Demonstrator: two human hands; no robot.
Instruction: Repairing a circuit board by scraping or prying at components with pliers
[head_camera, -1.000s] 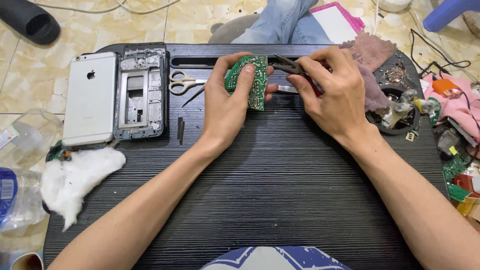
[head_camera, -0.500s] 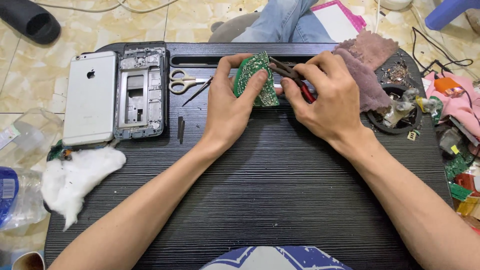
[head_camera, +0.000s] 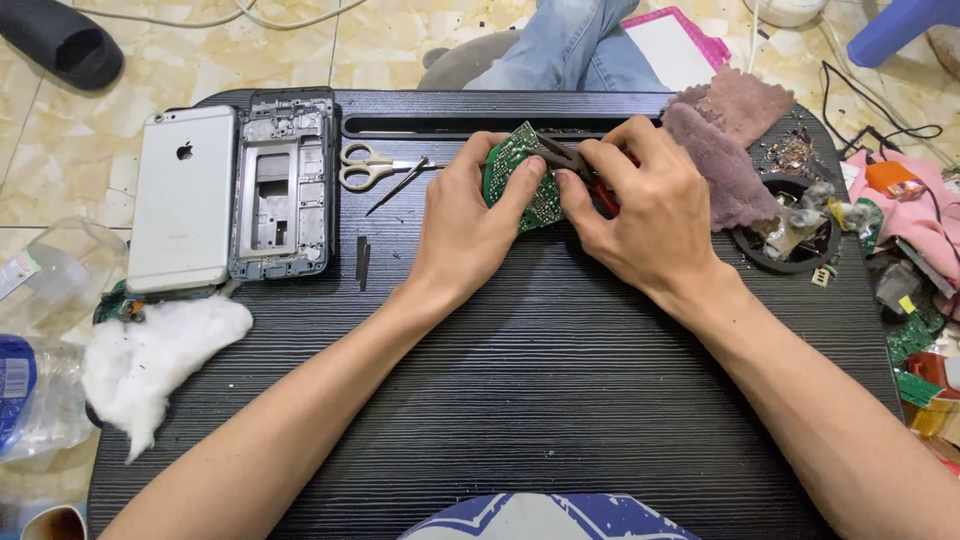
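The left hand (head_camera: 465, 225) grips a green circuit board (head_camera: 522, 175) with closed fingers, holding it tilted above the far part of the black table (head_camera: 560, 400). The right hand (head_camera: 640, 215) is closed around small red-handled pliers (head_camera: 590, 180) that bite at the board's edge. If the pliers slip or twist too hard, the board may crack, or the tip may hit the left thumb

Both bare forearms reach up the frame and converge at centre | left hand (head_camera: 470, 225) palm down, fingers curled, thumb (head_camera: 515, 190) pressed forward in a pinch | right hand (head_camera: 645, 215) knuckles up, fingers closed in a grip, fingertips meeting the left hand's | wrists straight, elbows spread wide.
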